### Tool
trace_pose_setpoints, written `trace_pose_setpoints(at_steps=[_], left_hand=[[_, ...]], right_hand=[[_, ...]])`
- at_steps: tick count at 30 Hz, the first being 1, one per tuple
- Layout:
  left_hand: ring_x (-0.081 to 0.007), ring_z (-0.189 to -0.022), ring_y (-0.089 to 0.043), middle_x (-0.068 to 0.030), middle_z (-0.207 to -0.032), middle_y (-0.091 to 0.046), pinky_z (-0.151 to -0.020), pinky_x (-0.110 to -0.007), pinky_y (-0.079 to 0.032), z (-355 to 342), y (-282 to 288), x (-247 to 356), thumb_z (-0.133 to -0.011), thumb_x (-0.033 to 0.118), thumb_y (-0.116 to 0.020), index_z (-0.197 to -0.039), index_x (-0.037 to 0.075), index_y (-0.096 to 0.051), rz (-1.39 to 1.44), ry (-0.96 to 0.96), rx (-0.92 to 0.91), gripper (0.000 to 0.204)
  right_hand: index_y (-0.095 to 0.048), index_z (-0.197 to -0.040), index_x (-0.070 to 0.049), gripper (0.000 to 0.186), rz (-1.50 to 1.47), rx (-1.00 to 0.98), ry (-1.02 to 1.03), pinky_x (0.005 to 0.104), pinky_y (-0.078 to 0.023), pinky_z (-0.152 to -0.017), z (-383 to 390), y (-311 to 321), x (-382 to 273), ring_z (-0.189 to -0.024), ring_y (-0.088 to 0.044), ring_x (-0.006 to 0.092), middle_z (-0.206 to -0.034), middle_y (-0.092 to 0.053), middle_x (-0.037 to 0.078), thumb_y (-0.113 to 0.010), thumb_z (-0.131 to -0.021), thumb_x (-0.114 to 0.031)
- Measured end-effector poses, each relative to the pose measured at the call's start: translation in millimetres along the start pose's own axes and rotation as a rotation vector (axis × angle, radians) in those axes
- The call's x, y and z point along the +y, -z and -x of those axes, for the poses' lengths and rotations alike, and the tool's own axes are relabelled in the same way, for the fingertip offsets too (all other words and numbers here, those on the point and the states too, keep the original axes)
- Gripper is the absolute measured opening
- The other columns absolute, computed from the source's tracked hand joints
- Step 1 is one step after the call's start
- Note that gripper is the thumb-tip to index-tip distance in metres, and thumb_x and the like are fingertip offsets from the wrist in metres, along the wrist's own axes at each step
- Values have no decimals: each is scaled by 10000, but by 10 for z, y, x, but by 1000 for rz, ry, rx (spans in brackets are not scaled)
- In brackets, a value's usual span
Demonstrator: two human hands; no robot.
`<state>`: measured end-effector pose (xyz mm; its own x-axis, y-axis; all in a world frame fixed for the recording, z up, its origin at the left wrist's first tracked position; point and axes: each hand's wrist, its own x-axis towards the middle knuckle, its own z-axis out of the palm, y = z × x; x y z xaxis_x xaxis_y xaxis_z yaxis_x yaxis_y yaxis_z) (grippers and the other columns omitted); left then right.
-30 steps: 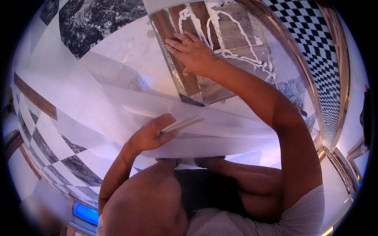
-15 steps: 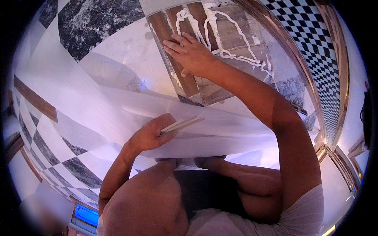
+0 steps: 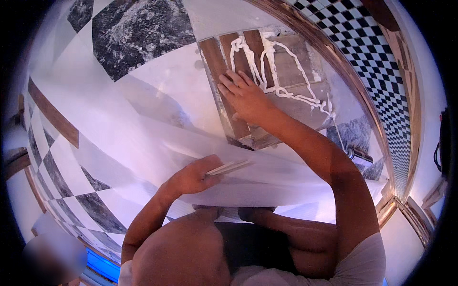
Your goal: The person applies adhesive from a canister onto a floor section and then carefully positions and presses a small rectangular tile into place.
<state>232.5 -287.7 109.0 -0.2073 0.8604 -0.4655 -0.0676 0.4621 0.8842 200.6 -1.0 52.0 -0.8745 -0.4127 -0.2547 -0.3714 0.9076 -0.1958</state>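
Observation:
My right hand (image 3: 248, 99) reaches forward, fingers spread flat over the leftmost dark brown plank (image 3: 213, 58) of a patch of boards set in the floor. Thick white beads (image 3: 296, 97) of foam or sealant run in loops over the boards to the right of that hand. Closed in front of my left knee, my left hand (image 3: 195, 176) grips thin pale flat strips (image 3: 229, 167); their exact kind I cannot make out. The strips point to the right, above a translucent plastic sheet (image 3: 191, 143) spread before my feet. My left fingertips are partly hidden.
A shiny cylinder (image 3: 359, 156) lies right of the boards, beyond my right forearm. Black-and-white marbled tiles (image 3: 143, 35) cover the floor. A wall of small checkered tiles (image 3: 377, 52) with wooden trim stands at right. A brown strip (image 3: 52, 112) lies at left.
The view has shifted, so the boards and both hands sit lower and farther right. More of the shiny cylinder shows. My right hand stays on the leftmost plank; my left keeps its strips.

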Motion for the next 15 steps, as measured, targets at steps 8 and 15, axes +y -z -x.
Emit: trace_pose_setpoints(at_steps=[8,15], left_hand=[[-346,-1030,-628,-168,-1069,-612,-928,-426,-499,-64,73,55,-962,206,-669,-1118,16,-638,3,24,-29,249],[-351,-1034,-628,-169,-1076,-610,-932,-435,-499,-67,73,39,-964,222,-676,-1143,22,-620,-44,42,-34,274]], right_hand=[[-378,-1558,-30,1106,-24,-39,-2,478,-193,-1282,2,-31,23,-1540,-240,322,-1649,-315,133,-899,-665,-422],[-386,-1554,-35,1098,-17,-36,-9,479,-193,-1284,2,-33,-4,-1531,-258,320,-1645,-315,138,-898,-668,-432]])
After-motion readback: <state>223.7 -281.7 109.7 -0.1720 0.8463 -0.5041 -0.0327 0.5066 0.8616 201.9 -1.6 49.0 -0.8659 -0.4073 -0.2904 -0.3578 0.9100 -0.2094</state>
